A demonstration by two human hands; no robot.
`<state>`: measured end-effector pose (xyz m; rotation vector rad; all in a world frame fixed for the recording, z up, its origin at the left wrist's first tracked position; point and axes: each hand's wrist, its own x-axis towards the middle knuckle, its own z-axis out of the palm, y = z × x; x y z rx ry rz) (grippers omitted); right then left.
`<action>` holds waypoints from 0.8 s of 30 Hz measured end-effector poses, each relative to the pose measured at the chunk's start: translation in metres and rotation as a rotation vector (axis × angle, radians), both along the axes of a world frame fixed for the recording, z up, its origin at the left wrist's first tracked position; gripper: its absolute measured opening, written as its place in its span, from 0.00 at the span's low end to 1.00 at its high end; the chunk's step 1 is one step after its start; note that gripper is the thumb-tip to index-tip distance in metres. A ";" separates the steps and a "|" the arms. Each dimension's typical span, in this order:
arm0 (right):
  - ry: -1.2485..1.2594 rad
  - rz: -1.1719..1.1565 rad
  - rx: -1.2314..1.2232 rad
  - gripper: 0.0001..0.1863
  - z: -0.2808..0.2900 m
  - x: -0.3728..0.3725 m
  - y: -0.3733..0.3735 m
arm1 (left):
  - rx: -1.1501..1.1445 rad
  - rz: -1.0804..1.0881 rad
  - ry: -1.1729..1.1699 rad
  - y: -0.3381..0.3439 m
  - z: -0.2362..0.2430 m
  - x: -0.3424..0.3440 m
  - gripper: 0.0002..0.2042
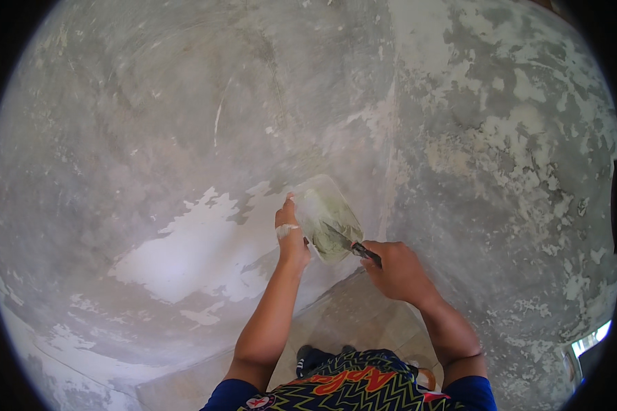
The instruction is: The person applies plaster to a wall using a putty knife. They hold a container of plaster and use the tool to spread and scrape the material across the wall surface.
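Part of the putty knife [360, 251] hidden in the right hand's [399, 271] grip, pale tray [322, 205] in the left hand [292, 238]

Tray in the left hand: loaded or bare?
Loaded, at least partly: pale greenish paste shows on the tray around the scraper. Its depth: cannot tell.

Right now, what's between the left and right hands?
In the head view, between left hand and right hand: pale tray, smeared paste and the scraper, blade toward the tray.

left hand [291, 238]: holding pale tray [314, 198] | right hand [399, 271]: gripping dark-handled scraper [356, 247], against tray | wall [151, 137]: patchy grey-white
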<state>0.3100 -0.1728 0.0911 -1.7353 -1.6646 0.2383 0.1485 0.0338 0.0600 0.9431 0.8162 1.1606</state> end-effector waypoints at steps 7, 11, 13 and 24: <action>0.103 0.066 -0.014 0.15 0.027 0.004 -0.019 | -0.044 -0.009 -0.040 -0.007 0.003 -0.003 0.40; -0.041 0.014 -0.024 0.16 0.007 0.010 -0.003 | -0.054 -0.002 0.047 -0.030 0.015 0.011 0.39; -0.018 -0.009 0.098 0.15 0.003 0.009 -0.005 | -0.086 -0.030 0.007 -0.030 0.013 0.013 0.38; -0.010 -0.111 -0.002 0.13 -0.033 -0.001 -0.010 | 0.027 -0.015 -0.131 -0.016 -0.013 0.020 0.35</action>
